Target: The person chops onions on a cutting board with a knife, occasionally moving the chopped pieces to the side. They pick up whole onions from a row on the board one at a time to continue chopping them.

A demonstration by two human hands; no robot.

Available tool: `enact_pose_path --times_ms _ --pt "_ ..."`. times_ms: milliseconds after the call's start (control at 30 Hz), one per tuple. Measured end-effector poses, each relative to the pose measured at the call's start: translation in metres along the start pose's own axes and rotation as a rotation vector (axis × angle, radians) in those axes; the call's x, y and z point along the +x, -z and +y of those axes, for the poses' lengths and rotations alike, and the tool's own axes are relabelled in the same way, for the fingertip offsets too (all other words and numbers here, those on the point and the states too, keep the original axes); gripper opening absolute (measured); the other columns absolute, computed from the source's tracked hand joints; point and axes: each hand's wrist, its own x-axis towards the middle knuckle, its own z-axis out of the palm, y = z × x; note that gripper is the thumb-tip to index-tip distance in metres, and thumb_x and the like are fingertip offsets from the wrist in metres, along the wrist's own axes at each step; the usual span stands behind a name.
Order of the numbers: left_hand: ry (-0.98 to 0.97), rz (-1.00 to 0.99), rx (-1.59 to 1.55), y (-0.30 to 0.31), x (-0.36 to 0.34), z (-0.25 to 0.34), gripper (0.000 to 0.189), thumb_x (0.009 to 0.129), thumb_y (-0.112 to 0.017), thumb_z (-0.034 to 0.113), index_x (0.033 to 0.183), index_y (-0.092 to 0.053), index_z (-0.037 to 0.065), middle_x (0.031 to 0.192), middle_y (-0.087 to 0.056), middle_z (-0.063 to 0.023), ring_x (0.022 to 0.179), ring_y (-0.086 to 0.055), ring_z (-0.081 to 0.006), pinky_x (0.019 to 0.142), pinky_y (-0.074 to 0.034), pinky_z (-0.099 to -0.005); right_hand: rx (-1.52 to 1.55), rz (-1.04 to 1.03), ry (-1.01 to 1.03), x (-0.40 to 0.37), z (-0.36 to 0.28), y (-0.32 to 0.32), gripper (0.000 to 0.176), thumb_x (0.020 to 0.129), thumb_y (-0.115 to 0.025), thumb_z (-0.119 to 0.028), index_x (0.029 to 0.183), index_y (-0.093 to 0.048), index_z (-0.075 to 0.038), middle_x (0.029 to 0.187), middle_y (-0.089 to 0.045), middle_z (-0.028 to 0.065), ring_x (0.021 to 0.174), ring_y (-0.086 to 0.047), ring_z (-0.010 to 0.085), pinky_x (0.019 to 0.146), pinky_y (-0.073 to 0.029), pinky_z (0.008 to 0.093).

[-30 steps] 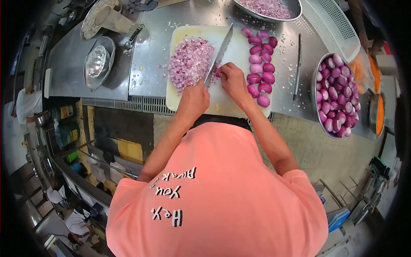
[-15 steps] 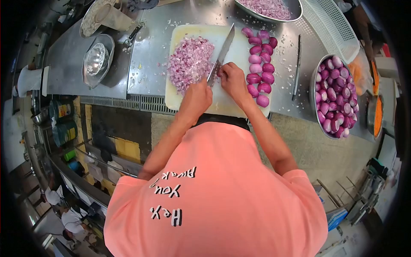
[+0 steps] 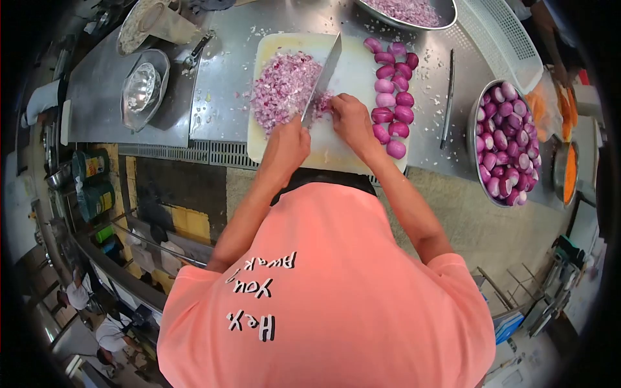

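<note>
My left hand (image 3: 285, 147) is wrapped round the handle of a large kitchen knife (image 3: 327, 66), its blade angled away from me over the white cutting board (image 3: 352, 61). My right hand (image 3: 352, 123) has its fingers bunched at the edge of a small cut red onion (image 3: 321, 103), just right of the blade; the fingers partly hide it. Left of the knife lies a broad heap of chopped onion (image 3: 283, 90). Peeled onion halves (image 3: 384, 100) stand in two columns along the board's right side.
A metal bowl of peeled red onions (image 3: 508, 145) sits at the right. Behind the board are another bowl of chopped onion (image 3: 404, 14) and a white perforated crate (image 3: 501, 39). A dark rod (image 3: 447, 97) lies on the steel table (image 3: 226, 61). A metal bowl (image 3: 141, 90) stands at left.
The knife and my left hand have shifted left, toward the chopped heap. Cut onion now shows between the blade and my right fingertips. My right hand has barely moved.
</note>
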Motion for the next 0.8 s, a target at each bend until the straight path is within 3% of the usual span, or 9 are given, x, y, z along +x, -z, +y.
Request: enact_pose_path --times_ms 367,700,800 --pt "-0.086 0.043 -0.023 -0.031 0.010 -0.013 0.017 0.091 -0.050 0.010 0.088 -0.054 -0.006 0.068 -0.057 -0.0285 0.067 -0.061 -0.0459 0.059 -0.045 -0.0498 0.070 0.014 -0.058 0.001 -0.005 0.003 0.011 0.077 -0.058 0.005 0.087 -0.062 0.002 0.081 -0.058 0.0219 0.079 -0.060 0.0435 0.070 -0.049 0.0496" --pt "-0.056 -0.044 -0.058 -0.026 0.018 -0.001 0.016 0.090 -0.051 0.009 0.088 -0.055 -0.007 0.072 -0.059 -0.0297 0.069 -0.062 -0.0459 0.062 -0.046 -0.0501 0.040 0.025 -0.072 -0.004 -0.004 0.006 0.009 0.078 -0.057 0.004 0.085 -0.062 0.003 0.081 -0.059 0.0223 0.079 -0.060 0.0434 0.069 -0.049 0.0501" --pt "-0.075 0.012 0.021 -0.024 0.010 0.000 0.017 0.090 -0.052 0.010 0.090 -0.055 -0.007 0.071 -0.060 -0.0289 0.070 -0.062 -0.0453 0.062 -0.046 -0.0502 0.041 0.036 -0.101 -0.007 0.000 0.006 0.009 0.077 -0.059 0.004 0.086 -0.063 0.002 0.081 -0.060 0.0217 0.078 -0.060 0.0430 0.069 -0.048 0.0495"
